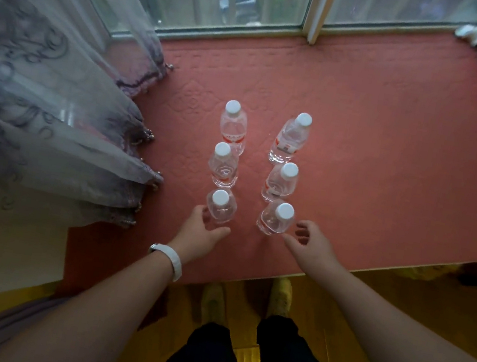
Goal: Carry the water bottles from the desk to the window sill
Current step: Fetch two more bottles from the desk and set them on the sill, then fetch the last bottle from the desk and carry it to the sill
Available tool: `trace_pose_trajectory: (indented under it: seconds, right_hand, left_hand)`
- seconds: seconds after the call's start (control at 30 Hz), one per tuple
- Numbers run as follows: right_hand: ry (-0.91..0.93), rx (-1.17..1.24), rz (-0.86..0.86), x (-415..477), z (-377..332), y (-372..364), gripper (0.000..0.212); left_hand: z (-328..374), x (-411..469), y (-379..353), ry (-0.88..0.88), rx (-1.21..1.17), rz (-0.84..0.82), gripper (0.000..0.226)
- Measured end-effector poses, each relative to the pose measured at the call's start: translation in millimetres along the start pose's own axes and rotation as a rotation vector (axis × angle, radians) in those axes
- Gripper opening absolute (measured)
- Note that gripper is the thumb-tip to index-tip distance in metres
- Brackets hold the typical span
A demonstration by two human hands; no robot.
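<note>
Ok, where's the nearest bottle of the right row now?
Head view, centre-right: the nearest right-row bottle stands upright on the red sill cover, just ahead of the open right hand, with the row's middle bottle just beyond it.

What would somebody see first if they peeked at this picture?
Six clear water bottles with white caps stand in two neat rows of three on the red padded window sill. Just below them, the left hand, with a white wristband, and the right hand are at the nearest pair. A lacy grey curtain fills the left side.
</note>
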State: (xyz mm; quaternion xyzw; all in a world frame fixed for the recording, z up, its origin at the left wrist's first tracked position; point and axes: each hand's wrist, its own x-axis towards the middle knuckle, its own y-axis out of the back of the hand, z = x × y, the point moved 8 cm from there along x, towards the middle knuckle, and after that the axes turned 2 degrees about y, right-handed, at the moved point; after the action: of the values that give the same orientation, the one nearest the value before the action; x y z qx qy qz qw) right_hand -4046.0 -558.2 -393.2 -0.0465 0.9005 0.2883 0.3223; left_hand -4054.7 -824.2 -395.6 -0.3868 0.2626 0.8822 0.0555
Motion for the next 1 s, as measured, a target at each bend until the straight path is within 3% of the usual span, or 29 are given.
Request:
trace_pose_trajectory:
  seconds: [0.17,0.33,0.4,0.5,0.57,0.67,0.8,1.0]
  right_hand:
    - [0.062,-0.026,0.093,-42.3,-34.3,37.3,0.032]
    - [0.156,-0.139,0.241,-94.1,-56.7,79.0,0.037]
    - [0.162,-0.213,0.263,-113.6,-56.2,94.2,0.043]
    - [0.138,-0.312,0.276,-143.9,-44.6,120.1,0.046]
    - [0.118,-0.354,0.295,-163.1,-30.3,144.0,0.045]
    - [0.099,-0.353,0.334,-194.1,4.4,182.9,0.046]
    - [0.042,-0.340,0.375,-241.2,62.7,234.5,0.046]
    - [-0.031,-0.306,0.463,-314.7,161.1,308.4,0.048]
  left_hand:
    - [26.4,-48.1,31.8,-0.074,0.190,0.102,0.049]
    - [78.1,-106.2,36.1,-0.465,0.265,0.160,0.034]
    - [102.8,-124.2,28.9,-0.598,0.381,0.154,0.039]
    - [136.8,-153.6,5.0,-0.738,0.559,0.128,0.065]
    - [156.9,-171.4,-17.0,-0.784,0.656,0.124,0.065]
    - [179.7,-196.6,-61.8,-0.824,0.793,0.100,0.046]
    - [204.6,-231.5,-140.4,-0.875,0.895,-0.016,0.063]
    - [248.6,-295.0,-273.7,-1.055,0.938,-0.080,0.039]
